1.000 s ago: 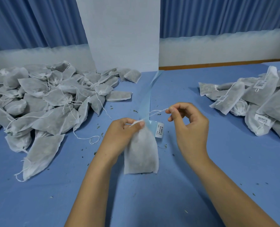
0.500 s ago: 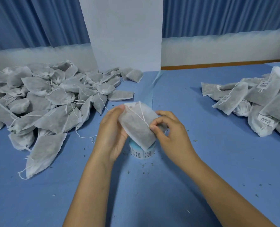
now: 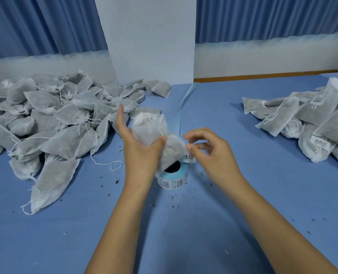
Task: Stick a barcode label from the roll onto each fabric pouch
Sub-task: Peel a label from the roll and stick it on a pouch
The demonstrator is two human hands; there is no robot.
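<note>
Holding one stuffed pouch (image 3: 148, 131) above the label roll (image 3: 174, 177), your left hand (image 3: 142, 151) squeezes it between thumb and fingers. It slants: tied top up and to the left, bottom down, hiding part of the label roll. Something dark fills it, too dim to name. Your right hand (image 3: 211, 153) is blurry beside a loose label (image 3: 191, 156); I cannot tell if it pinches.

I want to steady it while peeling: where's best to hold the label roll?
Probably grip the label roll across its round outer wall, coming from above on the near side: it lies flat with its core hole up, and the held pouch and right hand crowd its far side.
</note>
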